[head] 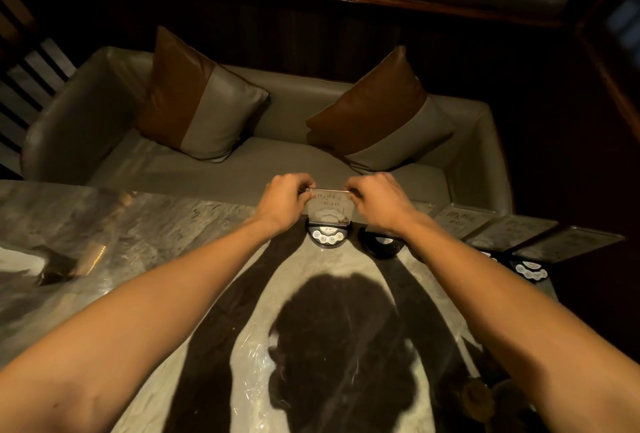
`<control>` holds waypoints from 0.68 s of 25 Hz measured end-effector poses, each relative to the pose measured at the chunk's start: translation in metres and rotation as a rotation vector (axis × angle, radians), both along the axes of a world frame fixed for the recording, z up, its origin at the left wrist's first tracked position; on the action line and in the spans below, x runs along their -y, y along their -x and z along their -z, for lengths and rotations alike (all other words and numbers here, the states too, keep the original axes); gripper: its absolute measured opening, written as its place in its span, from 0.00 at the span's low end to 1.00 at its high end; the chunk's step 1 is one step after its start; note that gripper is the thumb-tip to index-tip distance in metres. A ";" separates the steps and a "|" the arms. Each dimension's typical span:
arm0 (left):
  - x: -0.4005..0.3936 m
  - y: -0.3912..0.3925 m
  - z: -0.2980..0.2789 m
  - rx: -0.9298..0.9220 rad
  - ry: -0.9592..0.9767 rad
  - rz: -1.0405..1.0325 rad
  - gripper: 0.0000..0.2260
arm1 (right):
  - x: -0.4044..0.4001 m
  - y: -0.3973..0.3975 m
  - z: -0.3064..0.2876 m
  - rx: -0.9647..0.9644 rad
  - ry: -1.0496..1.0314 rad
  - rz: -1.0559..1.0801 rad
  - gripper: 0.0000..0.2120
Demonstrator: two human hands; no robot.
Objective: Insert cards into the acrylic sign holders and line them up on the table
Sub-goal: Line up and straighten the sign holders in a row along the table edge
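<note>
Head: left hand (282,202), right hand (375,202) pinch one holder (329,209); four stand rightward.

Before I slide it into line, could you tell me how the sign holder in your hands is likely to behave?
The sign holder looks stiff: a thin, clear upright panel. Being tall over a small dark base, it may tip if pushed high. The glossy table probably lets it slide easily.

five sign holders (328,221) — two cushions (201,97)
</note>
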State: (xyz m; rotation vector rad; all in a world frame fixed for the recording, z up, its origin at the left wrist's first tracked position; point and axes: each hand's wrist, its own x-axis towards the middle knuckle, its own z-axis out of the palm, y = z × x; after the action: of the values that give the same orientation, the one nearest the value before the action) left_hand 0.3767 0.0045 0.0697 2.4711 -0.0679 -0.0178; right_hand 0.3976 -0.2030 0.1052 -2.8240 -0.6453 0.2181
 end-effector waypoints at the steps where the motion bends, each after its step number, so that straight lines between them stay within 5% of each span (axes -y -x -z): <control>1: 0.003 -0.001 0.001 -0.003 0.008 0.002 0.03 | 0.003 -0.001 0.000 0.000 0.006 -0.003 0.09; 17: 0.023 -0.006 -0.003 -0.037 -0.004 0.051 0.04 | 0.024 0.003 -0.004 -0.029 0.038 0.008 0.10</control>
State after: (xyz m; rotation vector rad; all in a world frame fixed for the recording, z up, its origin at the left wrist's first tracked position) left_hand 0.3825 -0.0186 0.0723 2.4713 -0.1154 -0.0853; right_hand 0.3950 -0.2270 0.1097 -2.8531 -0.6304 0.2728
